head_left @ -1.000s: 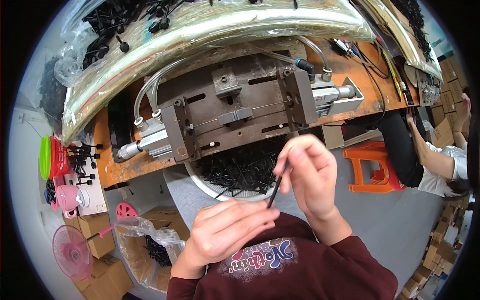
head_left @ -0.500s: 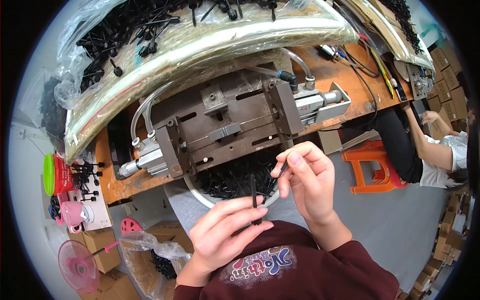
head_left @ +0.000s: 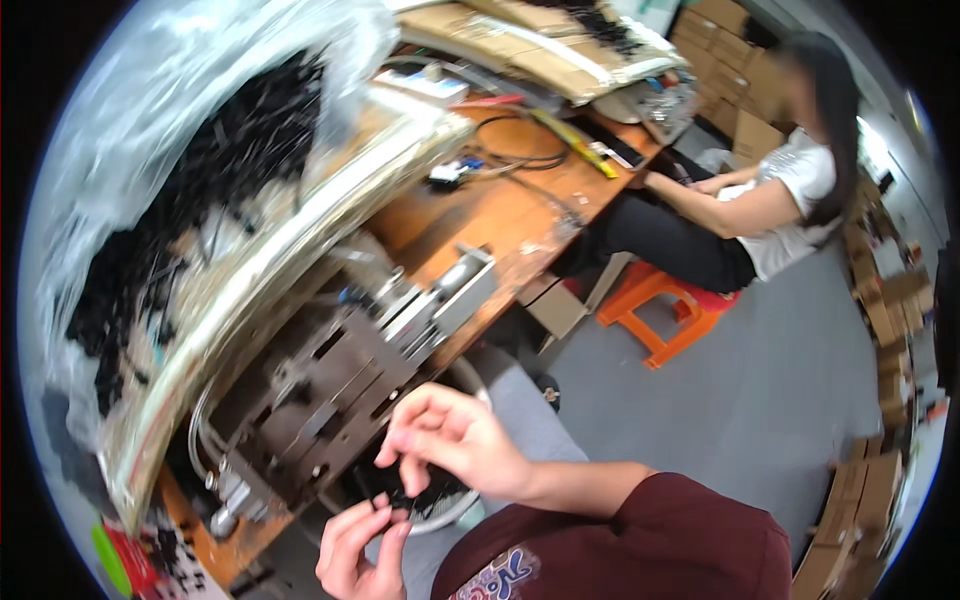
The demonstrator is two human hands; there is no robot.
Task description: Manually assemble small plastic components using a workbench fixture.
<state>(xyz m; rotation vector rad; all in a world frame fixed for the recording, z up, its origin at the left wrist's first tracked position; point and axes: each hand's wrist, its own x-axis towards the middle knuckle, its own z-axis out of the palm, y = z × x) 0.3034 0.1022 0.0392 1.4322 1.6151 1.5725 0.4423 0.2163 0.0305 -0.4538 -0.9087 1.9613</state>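
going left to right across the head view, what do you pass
clear bag of black parts → grey metal fixture → right hand → orange stool → seated co-worker → cardboard boxes

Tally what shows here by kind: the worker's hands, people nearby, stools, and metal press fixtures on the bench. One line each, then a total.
Bare hands of the wearer: 2, left hand and right hand, both at a small black plastic part
Seated co-worker in a white top: 1
Orange plastic stool: 1
Grey metal press fixture: 1
Total: 5
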